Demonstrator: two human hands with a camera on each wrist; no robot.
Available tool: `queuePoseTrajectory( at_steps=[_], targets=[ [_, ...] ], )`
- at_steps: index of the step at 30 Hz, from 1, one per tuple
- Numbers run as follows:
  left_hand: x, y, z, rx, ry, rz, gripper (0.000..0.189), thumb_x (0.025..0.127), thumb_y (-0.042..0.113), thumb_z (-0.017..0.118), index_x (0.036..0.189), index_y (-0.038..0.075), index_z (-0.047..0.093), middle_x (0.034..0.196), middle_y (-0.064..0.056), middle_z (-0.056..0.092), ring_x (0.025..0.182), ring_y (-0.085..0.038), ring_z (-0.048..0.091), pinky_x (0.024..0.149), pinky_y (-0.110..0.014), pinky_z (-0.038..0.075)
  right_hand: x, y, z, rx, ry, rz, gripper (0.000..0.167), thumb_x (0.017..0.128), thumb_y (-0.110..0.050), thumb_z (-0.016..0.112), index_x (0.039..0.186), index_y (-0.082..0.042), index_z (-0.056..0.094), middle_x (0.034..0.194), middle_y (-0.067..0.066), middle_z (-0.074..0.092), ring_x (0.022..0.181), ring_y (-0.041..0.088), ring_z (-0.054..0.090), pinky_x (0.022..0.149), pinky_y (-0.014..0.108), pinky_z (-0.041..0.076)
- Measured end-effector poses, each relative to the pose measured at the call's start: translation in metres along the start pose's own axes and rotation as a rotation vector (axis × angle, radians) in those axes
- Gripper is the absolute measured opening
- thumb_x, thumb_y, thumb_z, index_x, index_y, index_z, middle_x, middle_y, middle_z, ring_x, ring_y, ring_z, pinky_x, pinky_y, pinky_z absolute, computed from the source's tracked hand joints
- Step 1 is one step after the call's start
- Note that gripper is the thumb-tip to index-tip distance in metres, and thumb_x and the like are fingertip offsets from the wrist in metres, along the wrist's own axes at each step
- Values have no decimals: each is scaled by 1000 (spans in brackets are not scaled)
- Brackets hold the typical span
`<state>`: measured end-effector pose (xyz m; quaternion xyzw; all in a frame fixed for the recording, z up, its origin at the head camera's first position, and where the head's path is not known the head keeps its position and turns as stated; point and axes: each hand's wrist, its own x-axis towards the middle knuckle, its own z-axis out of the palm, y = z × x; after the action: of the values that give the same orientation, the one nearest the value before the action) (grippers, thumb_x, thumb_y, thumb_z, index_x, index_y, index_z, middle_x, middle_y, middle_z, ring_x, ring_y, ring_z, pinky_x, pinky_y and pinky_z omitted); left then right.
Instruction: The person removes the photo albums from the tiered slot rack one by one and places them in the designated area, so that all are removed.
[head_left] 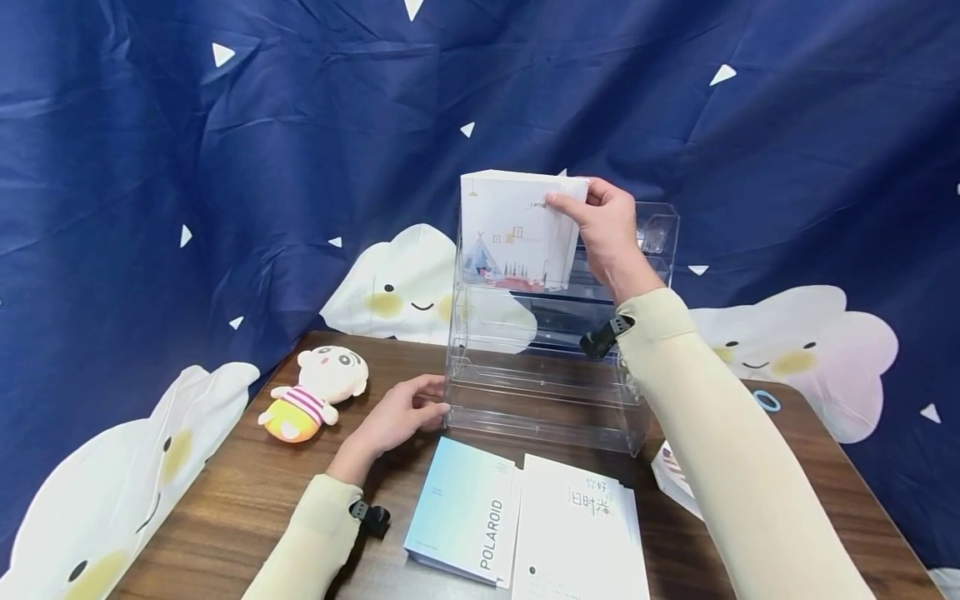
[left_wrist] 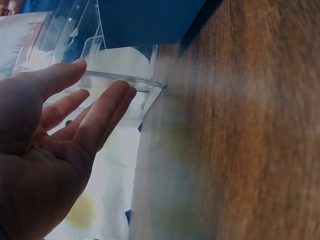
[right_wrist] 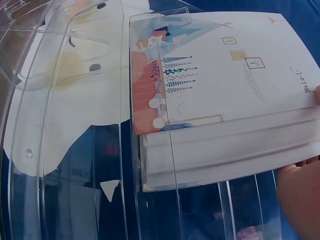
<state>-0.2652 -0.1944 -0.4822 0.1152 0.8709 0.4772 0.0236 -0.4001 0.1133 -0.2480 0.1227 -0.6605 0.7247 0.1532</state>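
Observation:
A clear acrylic tiered rack (head_left: pixel 540 425) stands upright on the table. At its top tier my right hand (head_left: pixel 609 229) pinches the right edge of a white photo album (head_left: pixel 517 225) with a tent drawing on the cover. The right wrist view shows the album's (right_wrist: pixel 215 70) lower edge behind the clear front lip of a tier. Low at the rack's left side is my left hand (head_left: pixel 401 412); in the left wrist view that hand (left_wrist: pixel 65 120) has loosely extended fingers close to or touching the rack's edge.
In front of the rack lie a blue POLAROID album (head_left: pixel 465 508) and a white album (head_left: pixel 581 533) with Chinese lettering. A plush doll (head_left: pixel 318 392) lies at the left. On the right are a partly hidden white item (head_left: pixel 675 479) and a light blue ring (head_left: pixel 767 401).

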Motion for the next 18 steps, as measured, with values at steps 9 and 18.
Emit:
queuePoseTrajectory(
  at_steps=[9,18],
  targets=[
    [1,-1,1,-7,-6,3,51,108,21,76,155,8,63,141,-14,77,125,-31,77,112,-53,61,0,-8,-4,21,5,-6,19,92,-9,91,106,-13,80,89,-9,82,83,7,77,75,24,62],
    [2,-5,1,-6,-6,-10,51,108,23,76,156,9,64,142,-13,76,126,-30,77,112,-53,61,0,-15,-5,68,-14,-33,18,92,-7,91,106,-12,80,92,-7,84,84,9,79,75,24,62]
  ],
)
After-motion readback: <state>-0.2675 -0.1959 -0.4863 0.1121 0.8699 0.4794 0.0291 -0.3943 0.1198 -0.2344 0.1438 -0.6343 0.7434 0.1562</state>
